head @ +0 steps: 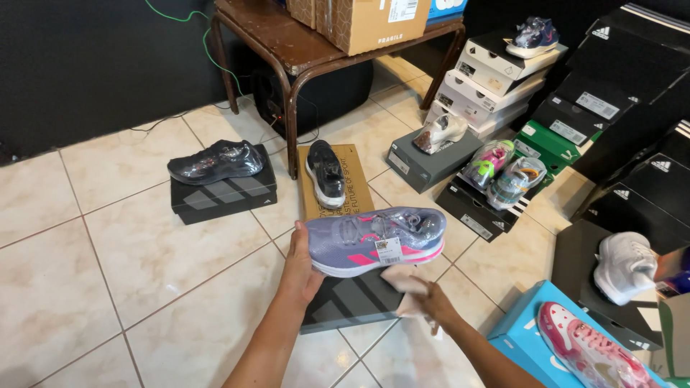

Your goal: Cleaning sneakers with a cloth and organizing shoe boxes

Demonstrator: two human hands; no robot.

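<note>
My left hand [300,262] grips the heel end of a lilac running shoe [374,238] with pink stripes, wrapped in clear film, with a tag hanging from its side. The shoe is held level above a dark shoebox [348,300] on the floor. My right hand [431,300] is just below the shoe's toe end and holds a pale cloth [404,282] that touches the sole.
Wrapped shoes sit on boxes all around: a black one [217,162] at left, a dark one on a brown box [327,172], several at right. A wooden table [287,43] carries cardboard cartons. A blue box with a pink shoe [586,353] is at the lower right.
</note>
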